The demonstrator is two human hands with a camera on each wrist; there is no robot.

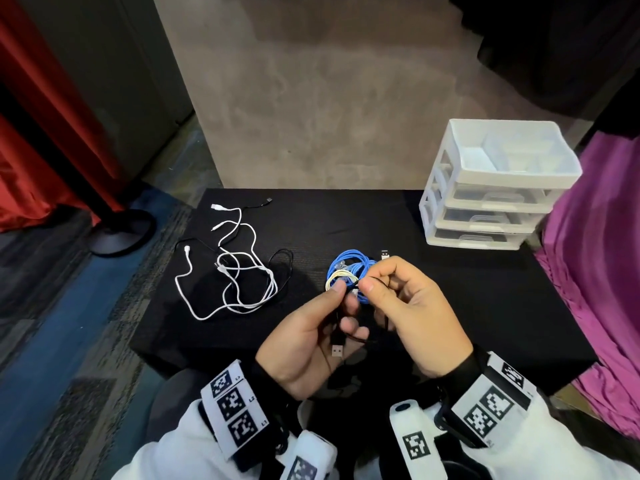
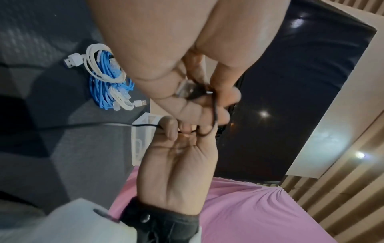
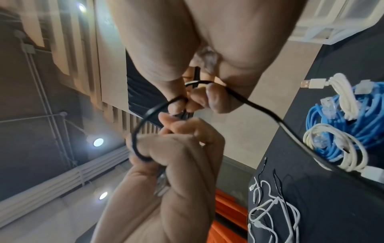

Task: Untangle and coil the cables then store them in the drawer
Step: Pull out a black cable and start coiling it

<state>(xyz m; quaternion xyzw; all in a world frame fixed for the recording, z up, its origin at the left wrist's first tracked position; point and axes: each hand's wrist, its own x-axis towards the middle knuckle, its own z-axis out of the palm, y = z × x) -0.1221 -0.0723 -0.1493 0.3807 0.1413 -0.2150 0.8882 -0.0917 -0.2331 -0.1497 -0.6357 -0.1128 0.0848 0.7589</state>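
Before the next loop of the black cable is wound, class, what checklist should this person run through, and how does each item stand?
1. Black cable held by both hands: ok, left hand and right hand pinch it.
2. USB plug secured in the left palm: ok.
3. Trailing length free of the blue cable bundle: cannot tell.
4. White cables untangled: not ok, loose and crossed on the table.
5. Drawer unit open to receive: not ok, all drawers closed.
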